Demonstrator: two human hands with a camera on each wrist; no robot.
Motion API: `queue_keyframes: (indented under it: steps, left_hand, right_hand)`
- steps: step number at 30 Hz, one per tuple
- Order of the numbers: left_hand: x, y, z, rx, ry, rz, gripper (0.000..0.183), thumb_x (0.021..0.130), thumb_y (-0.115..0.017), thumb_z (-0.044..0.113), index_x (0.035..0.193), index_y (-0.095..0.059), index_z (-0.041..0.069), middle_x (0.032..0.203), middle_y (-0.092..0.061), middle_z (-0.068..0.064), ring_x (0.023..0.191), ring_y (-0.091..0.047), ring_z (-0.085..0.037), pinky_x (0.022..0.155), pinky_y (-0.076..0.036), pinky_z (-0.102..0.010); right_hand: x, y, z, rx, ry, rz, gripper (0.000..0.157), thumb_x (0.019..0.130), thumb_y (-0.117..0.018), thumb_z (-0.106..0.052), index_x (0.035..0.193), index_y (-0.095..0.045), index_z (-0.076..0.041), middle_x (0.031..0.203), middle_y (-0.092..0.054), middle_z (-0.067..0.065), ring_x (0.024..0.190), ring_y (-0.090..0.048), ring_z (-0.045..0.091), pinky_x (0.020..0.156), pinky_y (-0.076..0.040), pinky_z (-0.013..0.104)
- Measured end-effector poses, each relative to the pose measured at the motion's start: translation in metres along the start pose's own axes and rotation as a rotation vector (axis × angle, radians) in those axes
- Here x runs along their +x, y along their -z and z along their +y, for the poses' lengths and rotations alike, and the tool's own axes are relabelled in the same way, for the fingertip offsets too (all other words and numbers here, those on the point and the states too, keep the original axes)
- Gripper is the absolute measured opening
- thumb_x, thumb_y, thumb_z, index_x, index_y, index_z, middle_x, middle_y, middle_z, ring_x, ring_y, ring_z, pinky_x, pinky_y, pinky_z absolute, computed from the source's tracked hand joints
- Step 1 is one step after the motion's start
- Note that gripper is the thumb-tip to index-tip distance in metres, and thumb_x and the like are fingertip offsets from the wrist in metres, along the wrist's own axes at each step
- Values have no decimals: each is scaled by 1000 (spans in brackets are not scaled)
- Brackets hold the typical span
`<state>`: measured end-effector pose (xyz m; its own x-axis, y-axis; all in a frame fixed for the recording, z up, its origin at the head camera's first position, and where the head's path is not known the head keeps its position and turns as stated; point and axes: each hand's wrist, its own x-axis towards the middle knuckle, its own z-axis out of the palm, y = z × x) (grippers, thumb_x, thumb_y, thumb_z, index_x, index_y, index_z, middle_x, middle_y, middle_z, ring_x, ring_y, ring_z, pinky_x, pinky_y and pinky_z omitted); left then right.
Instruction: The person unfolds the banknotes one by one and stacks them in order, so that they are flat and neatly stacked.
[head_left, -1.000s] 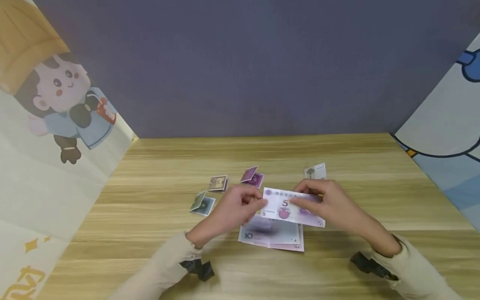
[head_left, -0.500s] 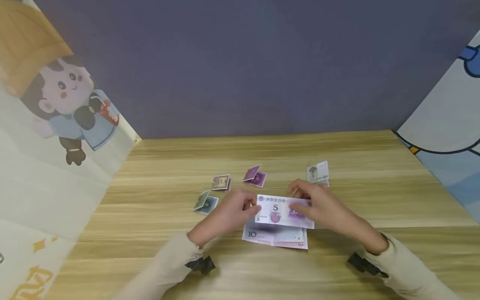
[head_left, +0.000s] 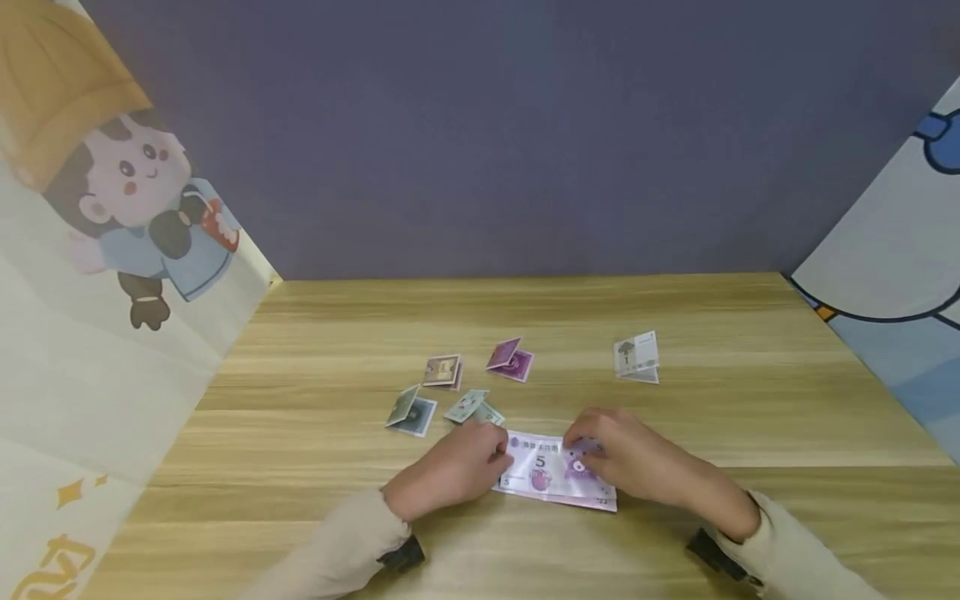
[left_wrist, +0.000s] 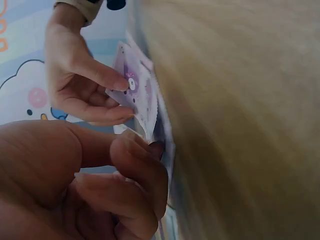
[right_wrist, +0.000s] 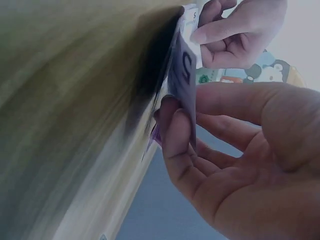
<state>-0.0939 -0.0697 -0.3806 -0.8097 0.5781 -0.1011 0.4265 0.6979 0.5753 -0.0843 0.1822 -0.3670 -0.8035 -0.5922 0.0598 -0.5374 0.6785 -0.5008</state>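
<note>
Both hands hold a purple play banknote (head_left: 543, 468) marked 5, low over a small pile of flat notes (head_left: 607, 505). My left hand (head_left: 471, 460) pinches the note's left end. Near its right end, the thumb and fingers of my right hand (head_left: 611, 450) grip it. In the right wrist view the note (right_wrist: 186, 72) runs between thumb and fingers and bends a little. The left wrist view shows its purple printed face (left_wrist: 141, 85) tilted above the table. Most of the pile is hidden under the held note.
Several folded notes stand part-open on the wooden table (head_left: 337, 333): a dark green one (head_left: 412, 412), a brown one (head_left: 442, 370), a magenta one (head_left: 512, 360) and a pale green one (head_left: 472, 406) by the left hand. A grey-white one (head_left: 636, 357) lies farther right.
Both hands have brought the 5 note down and toward the body, over the pile, which it now mostly covers. The pale green folded note has come into sight beyond the left hand.
</note>
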Motion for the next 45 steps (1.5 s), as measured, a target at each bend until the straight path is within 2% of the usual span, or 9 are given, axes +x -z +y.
queue_keyframes:
  steps: [8,15,19,23,25,33,39,42,45]
  left_hand:
    - [-4,-3,1,25,26,-1,23,97,-60,16,74,-57,13,59,-44,6,51,-40,-7,46,-37,-24]
    - [-3,-4,-1,66,43,-10,27,98,-58,18,72,-52,16,58,-42,5,50,-39,-8,45,-35,-25]
    - [-3,-5,-2,68,40,-6,27,97,-58,17,71,-52,16,56,-41,6,48,-38,-8,44,-34,-24]
    - [-3,-6,-4,63,36,-1,28,96,-59,17,70,-51,16,56,-40,6,48,-37,-7,43,-34,-24]
    - [-3,-5,-4,58,34,-2,28,96,-59,17,69,-50,16,56,-40,6,47,-37,-7,43,-34,-24]
    - [-4,-2,-3,36,15,9,31,96,-59,15,67,-49,15,54,-39,7,45,-35,-5,42,-32,-23]
    - [-3,-4,-2,98,-67,46,21,95,-66,20,78,-54,15,60,-47,8,49,-41,-4,43,-37,-22]
    - [-1,-4,-1,134,-150,19,12,94,-68,23,93,-60,15,62,-49,9,50,-42,-4,43,-37,-21]
    - [-1,-5,-1,166,-223,-23,20,93,-70,24,109,-62,15,67,-53,9,53,-44,-3,46,-38,-20]
  right_hand:
    - [-3,-7,-1,-12,2,-15,27,80,-75,3,105,-73,-7,105,-66,2,96,-65,20,80,-57,32]
    - [-5,-11,-4,-132,2,-9,28,78,-79,-4,105,-73,-10,104,-64,0,93,-62,15,77,-56,32]
    - [-6,-13,-7,-220,22,-2,31,76,-84,-18,105,-72,-11,103,-65,2,94,-61,17,79,-55,36]
    - [-8,-14,-11,-288,14,-23,49,72,-86,-39,109,-70,-11,110,-65,8,102,-60,26,88,-52,48]
    - [-9,-15,-13,-311,8,-34,55,70,-86,-43,111,-69,-10,114,-63,11,106,-59,29,92,-50,53]
    - [-6,-14,-8,-379,93,2,49,71,-86,-34,108,-70,-7,111,-66,14,101,-63,30,88,-54,50]
    - [-5,-11,1,-362,153,26,45,74,-85,-27,110,-70,-5,115,-66,16,103,-63,30,87,-55,48]
    - [-4,-11,5,-353,169,41,42,74,-84,-24,109,-71,-5,114,-66,16,103,-63,31,87,-55,48]
    - [-3,-11,8,-344,174,46,39,75,-84,-21,108,-71,-6,114,-66,17,103,-64,32,89,-54,48]
